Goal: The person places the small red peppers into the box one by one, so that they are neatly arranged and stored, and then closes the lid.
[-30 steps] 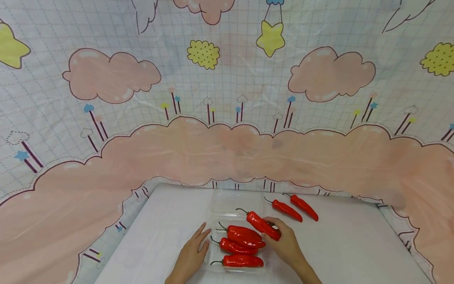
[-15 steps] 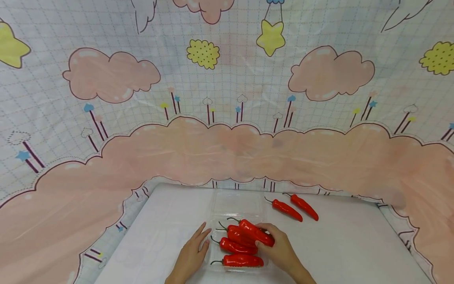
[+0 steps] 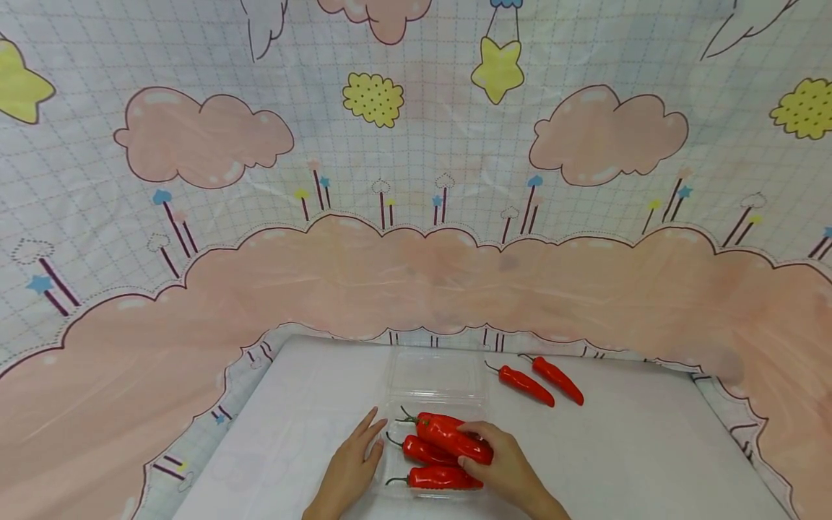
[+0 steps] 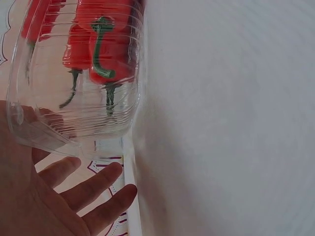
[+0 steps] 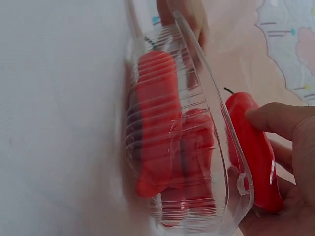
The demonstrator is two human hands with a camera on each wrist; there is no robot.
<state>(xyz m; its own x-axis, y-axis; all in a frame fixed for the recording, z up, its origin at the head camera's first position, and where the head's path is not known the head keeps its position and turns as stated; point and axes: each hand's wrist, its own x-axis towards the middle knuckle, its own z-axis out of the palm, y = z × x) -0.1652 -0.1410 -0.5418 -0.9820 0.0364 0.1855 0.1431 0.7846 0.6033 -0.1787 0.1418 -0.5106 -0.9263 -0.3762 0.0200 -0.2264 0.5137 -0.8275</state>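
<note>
The right hand [image 3: 503, 462] grips a red chili pepper [image 3: 455, 438] over the clear clamshell tray [image 4: 91, 120]; the left hand [image 3: 347, 462], fingers spread, is at its nine o'clock, two loose chili peppers [image 3: 528, 386] at two.

White flat table [image 3: 637, 455] bearing an open clear plastic box [image 3: 435, 397]; right of its far half, two tapered red peppers [image 3: 528, 386].
</note>
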